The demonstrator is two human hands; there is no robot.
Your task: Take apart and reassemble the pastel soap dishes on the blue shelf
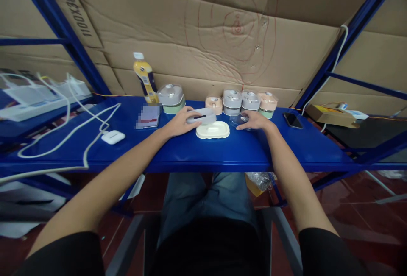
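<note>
My left hand (184, 122) grips a grey oval lid-like piece (208, 117), its fingers on the piece's left end. Just in front of that piece lies a cream oval tray (213, 129) on the blue table. My right hand (253, 121) is closed on a clear plastic cover (235, 120), which rests low over the table to the right of the cream tray. Behind the hands stand a peach container (213, 105), a grey container (232, 103) and other lidded containers in a row.
On the left are a yellow bottle (146, 79), a grey-and-green container (171, 98), a small box (148, 116) and a white charger (113, 137) with loose cables. A phone (293, 120) and an open cardboard box (332, 115) lie right. Cardboard (159, 26) stands behind.
</note>
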